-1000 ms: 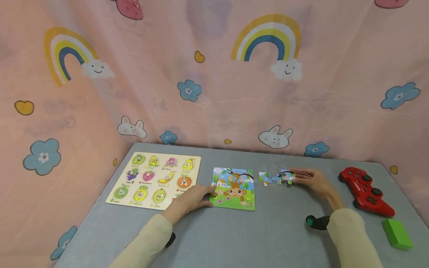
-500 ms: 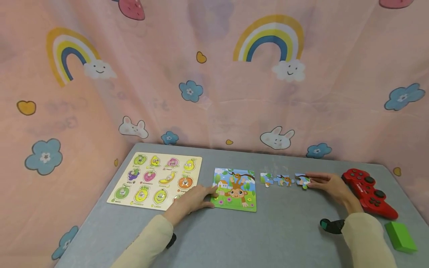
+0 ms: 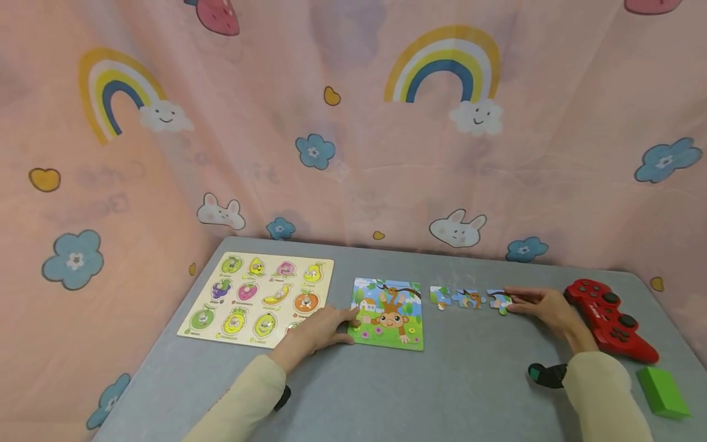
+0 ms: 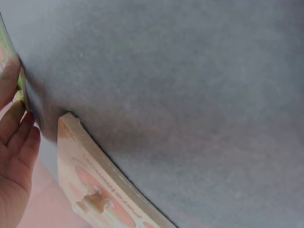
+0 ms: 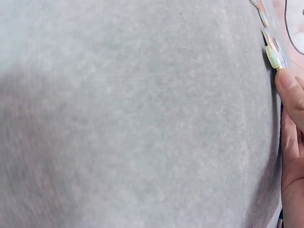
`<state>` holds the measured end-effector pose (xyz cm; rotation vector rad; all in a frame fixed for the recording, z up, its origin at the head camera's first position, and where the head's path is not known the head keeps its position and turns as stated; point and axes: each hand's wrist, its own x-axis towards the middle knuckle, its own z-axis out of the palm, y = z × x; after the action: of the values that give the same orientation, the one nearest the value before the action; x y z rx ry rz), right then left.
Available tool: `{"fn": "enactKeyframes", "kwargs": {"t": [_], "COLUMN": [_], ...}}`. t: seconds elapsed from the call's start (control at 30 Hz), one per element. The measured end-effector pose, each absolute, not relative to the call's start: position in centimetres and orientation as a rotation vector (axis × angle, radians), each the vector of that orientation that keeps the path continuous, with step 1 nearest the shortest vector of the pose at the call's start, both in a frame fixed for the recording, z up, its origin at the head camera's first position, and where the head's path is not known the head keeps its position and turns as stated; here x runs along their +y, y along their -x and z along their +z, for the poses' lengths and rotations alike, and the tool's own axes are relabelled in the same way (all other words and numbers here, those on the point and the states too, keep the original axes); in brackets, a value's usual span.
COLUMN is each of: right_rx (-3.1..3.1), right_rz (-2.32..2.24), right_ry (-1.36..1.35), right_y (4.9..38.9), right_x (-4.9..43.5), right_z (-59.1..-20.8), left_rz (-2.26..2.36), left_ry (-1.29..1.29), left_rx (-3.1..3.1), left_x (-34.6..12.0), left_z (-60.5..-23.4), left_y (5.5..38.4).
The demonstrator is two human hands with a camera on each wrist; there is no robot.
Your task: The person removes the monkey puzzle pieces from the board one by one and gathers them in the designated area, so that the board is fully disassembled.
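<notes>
On the table a square jigsaw puzzle (image 3: 385, 314) of a monkey hanging from a branch lies flat. My left hand (image 3: 315, 331) rests at its left edge, thumb and fingertips touching the border, as the left wrist view also shows. To the right, three loose jigsaw pieces lie in a row: a sky-and-leaf piece (image 3: 440, 296), a middle piece (image 3: 469, 299) with a brown-orange figure, and a branch piece (image 3: 499, 299). My right hand (image 3: 547, 310) pinches the branch piece at its right side; the right wrist view shows the thumb (image 5: 287, 83) on its edge.
A wooden fruit peg board (image 3: 259, 301) lies left of the monkey puzzle, partly behind my left hand. On the right are a red game controller (image 3: 610, 319) and a green block (image 3: 661, 393). A pink printed curtain (image 3: 353, 123) hangs behind the grey table (image 3: 431, 393).
My right hand has slid the branch piece rightward, apart from the middle piece, and now holds it nearly still at the row's right end. The left hand has stayed at the puzzle.
</notes>
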<state>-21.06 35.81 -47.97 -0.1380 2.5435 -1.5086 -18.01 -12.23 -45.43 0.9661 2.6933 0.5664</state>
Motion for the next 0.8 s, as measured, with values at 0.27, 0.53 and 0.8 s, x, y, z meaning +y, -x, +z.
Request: {"fn": "enactKeyframes", "kwargs": {"t": [0.27, 0.53, 0.8], "right_rx": [2.598, 2.632, 2.597], "right_rz": [-1.325, -1.217, -1.254], "right_ry": [0.069, 0.056, 0.059], "right_y": [21.28, 21.62, 21.44], "right_x": [35.19, 35.05, 35.05], "right_z": [-47.25, -46.99, -46.96], "left_rz": [0.544, 0.547, 0.541], "left_ry": [-0.960, -0.950, -0.931], "left_rx": [2.708, 2.705, 2.700], "left_x": [-12.28, -12.23, -12.21], "left_z": [-45.54, -45.52, -45.47], "left_y": [18.14, 17.95, 17.86]}}
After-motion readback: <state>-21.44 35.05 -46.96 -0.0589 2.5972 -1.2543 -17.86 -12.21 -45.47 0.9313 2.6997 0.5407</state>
